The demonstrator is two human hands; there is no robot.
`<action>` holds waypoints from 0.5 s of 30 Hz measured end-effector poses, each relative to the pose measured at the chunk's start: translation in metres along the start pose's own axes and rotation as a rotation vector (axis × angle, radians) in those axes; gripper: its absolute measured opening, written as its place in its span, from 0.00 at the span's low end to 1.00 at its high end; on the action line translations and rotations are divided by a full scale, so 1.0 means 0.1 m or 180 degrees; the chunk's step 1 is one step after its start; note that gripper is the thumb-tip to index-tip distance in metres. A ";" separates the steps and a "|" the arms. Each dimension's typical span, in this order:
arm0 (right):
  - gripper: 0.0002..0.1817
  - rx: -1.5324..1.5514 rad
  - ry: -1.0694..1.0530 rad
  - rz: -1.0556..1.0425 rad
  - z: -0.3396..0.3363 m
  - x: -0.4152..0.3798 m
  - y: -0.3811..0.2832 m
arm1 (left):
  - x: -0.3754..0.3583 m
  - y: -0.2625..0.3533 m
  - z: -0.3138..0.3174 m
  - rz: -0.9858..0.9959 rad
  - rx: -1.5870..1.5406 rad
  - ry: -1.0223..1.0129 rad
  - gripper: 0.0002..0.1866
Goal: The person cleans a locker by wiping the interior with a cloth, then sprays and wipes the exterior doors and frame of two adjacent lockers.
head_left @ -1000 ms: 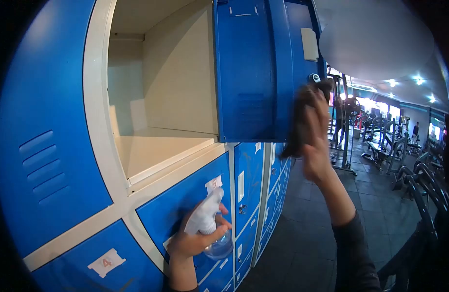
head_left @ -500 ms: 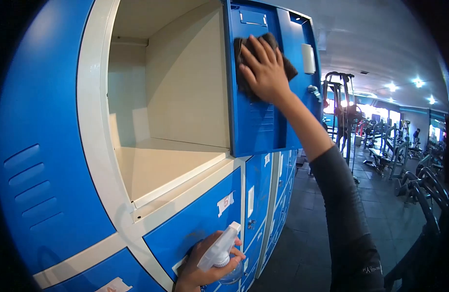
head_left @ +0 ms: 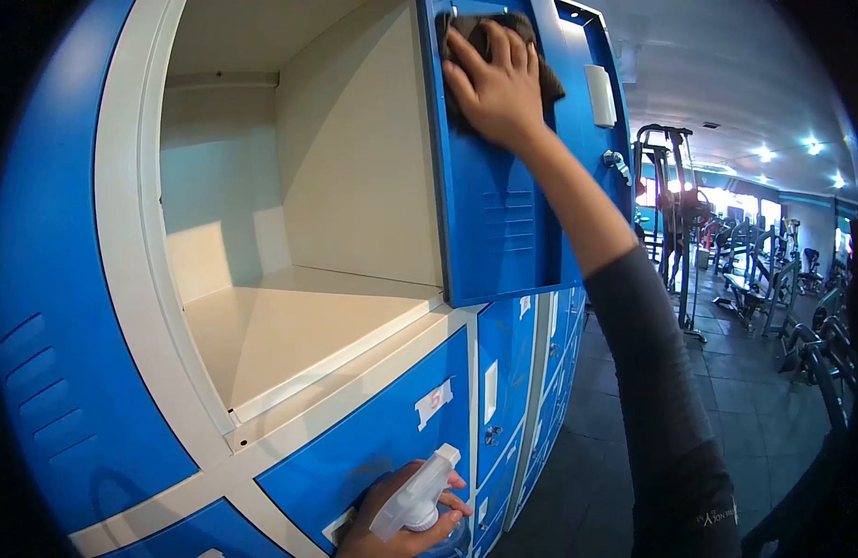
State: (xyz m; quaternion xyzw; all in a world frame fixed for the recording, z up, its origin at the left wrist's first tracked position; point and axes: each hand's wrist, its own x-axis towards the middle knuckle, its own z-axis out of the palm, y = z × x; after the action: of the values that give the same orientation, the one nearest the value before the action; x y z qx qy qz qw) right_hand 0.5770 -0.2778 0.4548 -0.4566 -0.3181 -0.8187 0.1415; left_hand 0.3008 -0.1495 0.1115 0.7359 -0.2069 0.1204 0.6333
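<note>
My right hand [head_left: 499, 86] presses a dark cloth [head_left: 550, 88] flat against the inner face of the blue locker door [head_left: 503, 251], near its top. The door is swung wide, and its cream compartment [head_left: 354, 177] shows bare shelf and walls. Low in the view, my left hand [head_left: 392, 511] is wrapped round a spray bottle [head_left: 419, 498] with a white trigger head and a clear body. The bottle is upright, tilted a little to the right, in front of a closed blue door. Its lower part runs out of the picture.
A number label [head_left: 434, 403] is on the closed door below the compartment. More lockers [head_left: 512, 372] run away to the right, with handles and locks. The open door's lock [head_left: 617, 166] juts from its outer edge. Gym machines [head_left: 671, 205] stand on the dark tiled floor [head_left: 587, 446].
My right hand and the cloth have moved up the door's inner face. My left hand still holds the spray bottle, at nearly the same place. The view has shifted slightly.
</note>
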 end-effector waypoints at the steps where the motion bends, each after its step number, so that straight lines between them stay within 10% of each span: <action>1: 0.26 -0.0001 -0.0094 -0.0107 -0.10 -0.15 -0.04 | 0.00 0.07 -0.04 -0.0298 0.0030 -0.0084 0.27; 7: 0.29 0.0459 -0.1634 -0.0114 -0.99 -1.00 -0.50 | 0.00 -0.09 -0.03 -0.0111 0.0051 0.0197 0.26; 15: 0.28 -0.0121 -0.1492 -0.0419 -0.92 -0.74 -0.37 | 0.02 -0.12 -0.01 -0.0055 -0.0148 0.0231 0.26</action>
State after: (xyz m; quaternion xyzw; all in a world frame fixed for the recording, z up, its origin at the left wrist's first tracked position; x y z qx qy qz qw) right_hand 0.5377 -0.3143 0.3432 -0.6149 -0.3559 -0.7037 0.0015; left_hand 0.3076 -0.1470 0.1020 0.7179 -0.1801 0.1366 0.6584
